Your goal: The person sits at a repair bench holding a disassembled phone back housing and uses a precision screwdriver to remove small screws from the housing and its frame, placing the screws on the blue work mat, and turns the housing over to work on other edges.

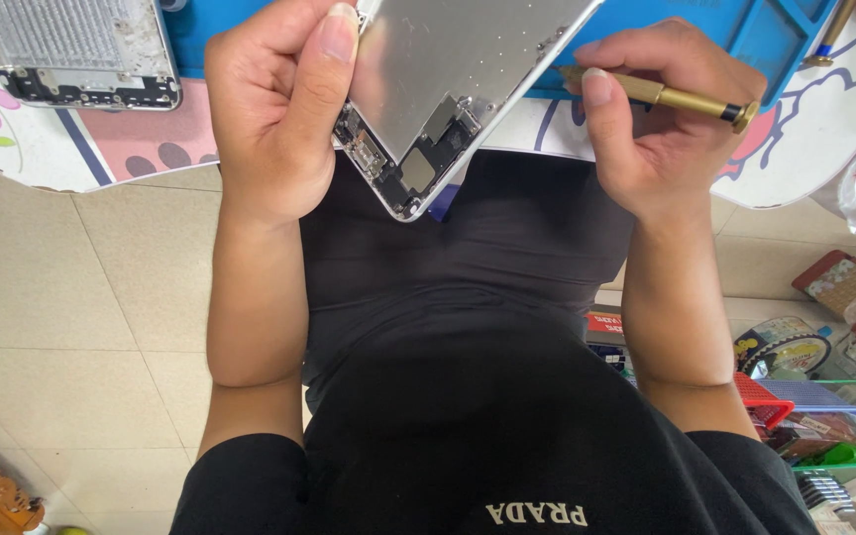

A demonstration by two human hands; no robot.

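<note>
My left hand grips a silver metal phone housing by its lower left edge, thumb pressed on the inner face. The housing is tilted, its bottom corner with small dark parts pointing toward my body. My right hand holds a gold screwdriver in its fingers; the handle end points right, and the tip end sits beside the housing's right edge, hidden by my fingers. Both hands hover over the table's near edge.
A second bare phone housing lies on the white patterned table at upper left. A blue work mat covers the table behind my hands. Baskets and boxes crowd the tiled floor at right.
</note>
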